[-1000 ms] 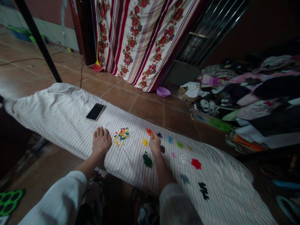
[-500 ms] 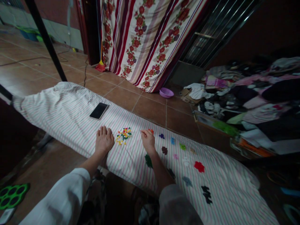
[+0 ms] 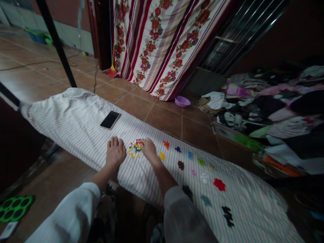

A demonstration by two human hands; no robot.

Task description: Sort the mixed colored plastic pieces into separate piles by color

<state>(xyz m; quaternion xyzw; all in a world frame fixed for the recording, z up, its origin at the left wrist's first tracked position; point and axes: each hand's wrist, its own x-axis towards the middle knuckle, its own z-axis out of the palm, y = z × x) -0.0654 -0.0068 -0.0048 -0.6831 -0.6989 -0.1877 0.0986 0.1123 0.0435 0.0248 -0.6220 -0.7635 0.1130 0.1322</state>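
My left hand (image 3: 115,152) lies flat on the striped cloth (image 3: 83,135), fingers stretched out, just left of a mixed pile of small coloured pieces (image 3: 133,150). At that pile's right edge, my right hand (image 3: 149,149) has its fingertips pinched together among the pieces; anything between them is too small to make out. Sorted by colour, little heaps spread to the right: orange (image 3: 165,145), yellow (image 3: 162,156), dark blue (image 3: 178,149), light blue (image 3: 189,155), brown (image 3: 180,165), lime green (image 3: 200,162), red (image 3: 219,184), grey (image 3: 206,200) and black (image 3: 227,216), among others. My right forearm hides some cloth.
A phone (image 3: 110,119) lies on the cloth beyond my left hand. Past the far edge are a tiled floor (image 3: 164,118), a purple basin (image 3: 182,101) and a floral curtain (image 3: 157,44). Clothes (image 3: 275,98) are heaped at right. A green tray-like object (image 3: 16,207) is at lower left.
My right hand has moved left from beside the orange heap to the mixed pile, uncovering the yellow heap. My left hand stays flat in place. The view has shifted slightly.
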